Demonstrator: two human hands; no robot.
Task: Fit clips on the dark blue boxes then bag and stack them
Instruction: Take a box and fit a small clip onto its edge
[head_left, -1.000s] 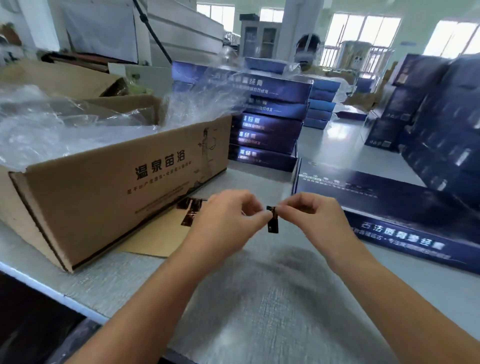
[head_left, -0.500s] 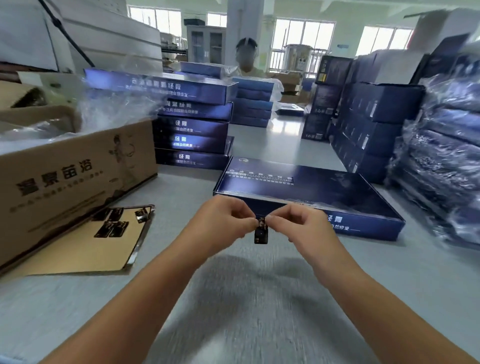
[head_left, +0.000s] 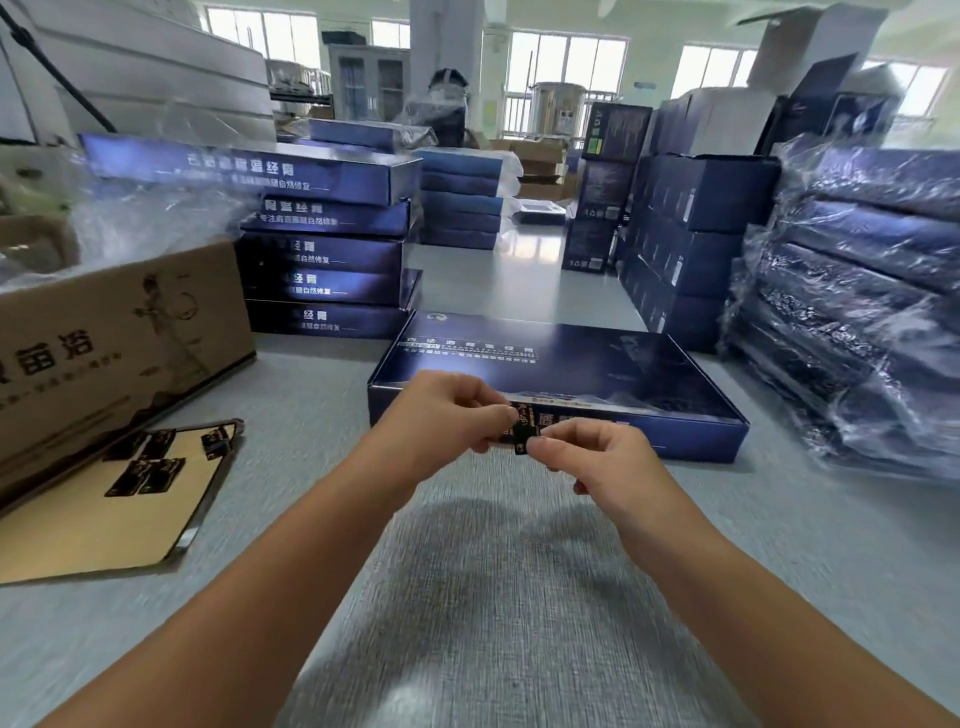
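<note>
A flat dark blue box (head_left: 582, 364) lies on the grey table just beyond my hands. My left hand (head_left: 447, 410) and my right hand (head_left: 597, 457) together pinch a small black clip (head_left: 522, 439) between their fingertips, just in front of the box's near side. Several more black clips (head_left: 150, 462) lie on a tan cardboard sheet (head_left: 104, 525) at the left.
A brown carton (head_left: 114, 343) with clear plastic bags stands at the left. A stack of dark blue boxes (head_left: 322, 249) rises behind it. Bagged blue boxes (head_left: 852, 301) are piled at the right, bare ones (head_left: 691, 234) beside them. A person stands far back.
The view has swung right, so the flat blue box now lies straight ahead. Both hands kept the clip pinched and moved closer to the box's front side.
</note>
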